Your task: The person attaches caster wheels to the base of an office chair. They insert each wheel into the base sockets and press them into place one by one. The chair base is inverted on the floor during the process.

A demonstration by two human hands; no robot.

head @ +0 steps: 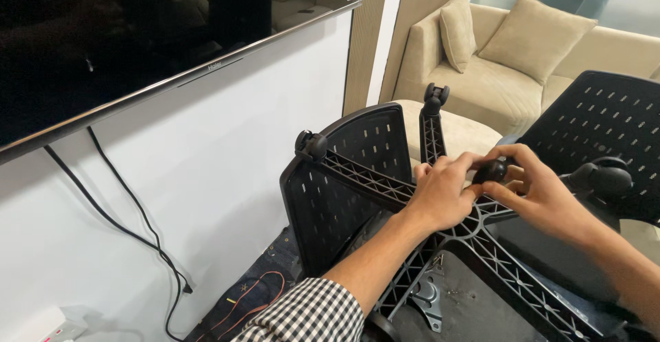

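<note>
Gripping one black caster wheel (491,171) between them above the chair base (385,180): left hand (440,191), right hand (540,191).

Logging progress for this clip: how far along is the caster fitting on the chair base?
Done: casters and sit on two star base arms, a third at right. In hand: both the left hand and right hand hold a black caster over the hub. Left: the lower arms' ends are out of view.

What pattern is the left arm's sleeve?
Black-and-white check; the sleeve shows best in the head view.
</note>
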